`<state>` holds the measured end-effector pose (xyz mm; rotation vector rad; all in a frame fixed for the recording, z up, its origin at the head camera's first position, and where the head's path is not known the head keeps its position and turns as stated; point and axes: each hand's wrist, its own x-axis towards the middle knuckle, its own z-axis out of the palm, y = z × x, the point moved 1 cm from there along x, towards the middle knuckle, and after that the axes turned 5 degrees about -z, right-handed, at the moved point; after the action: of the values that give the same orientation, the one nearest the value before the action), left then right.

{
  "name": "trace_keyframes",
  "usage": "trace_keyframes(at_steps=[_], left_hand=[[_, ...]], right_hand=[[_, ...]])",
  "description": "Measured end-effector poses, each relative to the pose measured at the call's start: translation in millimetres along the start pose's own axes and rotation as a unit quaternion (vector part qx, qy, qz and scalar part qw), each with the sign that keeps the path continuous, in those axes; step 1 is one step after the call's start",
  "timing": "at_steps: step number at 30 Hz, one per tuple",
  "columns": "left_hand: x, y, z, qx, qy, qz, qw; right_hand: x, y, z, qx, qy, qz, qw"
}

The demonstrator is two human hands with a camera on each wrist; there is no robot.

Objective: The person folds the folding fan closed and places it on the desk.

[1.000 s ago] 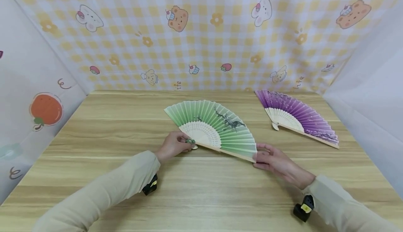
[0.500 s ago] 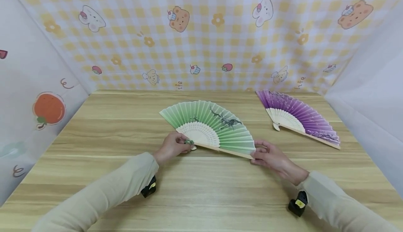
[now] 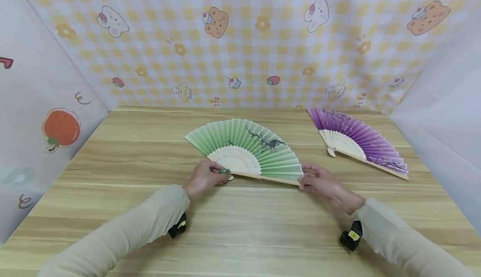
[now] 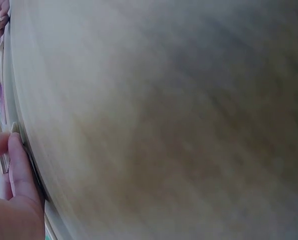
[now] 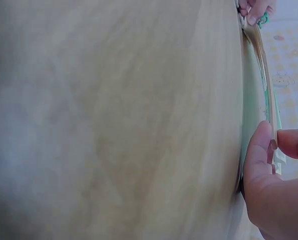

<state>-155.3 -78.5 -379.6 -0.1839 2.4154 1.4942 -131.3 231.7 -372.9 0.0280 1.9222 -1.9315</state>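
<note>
An unfolded green folding fan with a dark branch print and pale slats spreads across the middle of the table in the head view. My left hand pinches its pivot end, a green ring or bead ornament showing at the fingers. At the other end of the lower guard stick, my right hand grips the tip between thumb and fingers. The right wrist view shows the wooden guard stick edge-on, held between the right thumb and fingers. In the left wrist view, the left fingers close on the pivot end.
An opened purple folding fan lies at the back right of the wooden table. A yellow checked cloth hangs behind the table, and white cloth walls stand at both sides.
The green fan's right end has swung slightly left and away from me, so its lower stick lies more level. My right hand has moved left and up with it; my left hand stays nearly in place.
</note>
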Motion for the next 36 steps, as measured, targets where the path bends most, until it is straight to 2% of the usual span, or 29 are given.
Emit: trace_keyframes(at_steps=[11,25,36], left_hand=[[-1.0,1.0,0.1,-0.005,0.003,-0.016,0.9999],[-0.7,-0.7,4.2,-0.060,-0.001,-0.037,0.9975],[-2.1,-2.8,5.6,-0.065,-0.008,-0.040,0.9970]], right_hand=[[7.5,-4.4,-0.5,-0.004,-0.006,-0.010,0.9999],[13.5,-5.0,0.4,-0.006,-0.015,-0.016,0.9997],[16.6,-7.1,-0.2,-0.007,-0.030,-0.027,0.9992]])
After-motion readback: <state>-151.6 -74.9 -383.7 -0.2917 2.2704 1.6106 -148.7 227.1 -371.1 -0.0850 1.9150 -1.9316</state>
